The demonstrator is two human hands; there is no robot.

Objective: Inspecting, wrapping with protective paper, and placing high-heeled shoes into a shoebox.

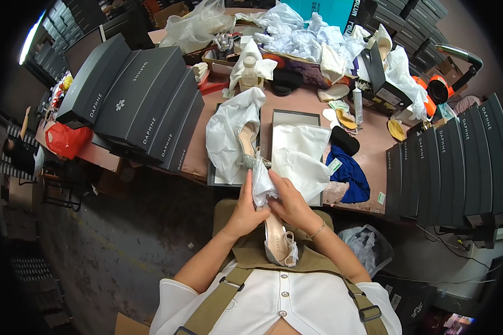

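Both forearms come up from the lower edge and meet at the chest, just this side of the open shoe box. Left hand is cupped palm-in, fingers curled around the crumpled white tissue from its left side; grip closed on the tissue. Right hand mirrors it, wrist bent, bracelet showing, fingers pressing the same tissue from the right; grip closed on it too. The tissue sits at the toe end of one glittery heeled shoe, which hangs toe-up, heel down toward the lap, below the box and off the surface. Second shoe of the pair lies half wrapped in white paper just left of the box. Inside the box: one sheet of white paper. Right of the box: one blue cloth, one black pouch. Dark lidded shoe boxes: one stack of about four to the far left of the open box, one row of about six standing on edge to its far right. Behind the box: heap of white wrapping, one clear bottle.
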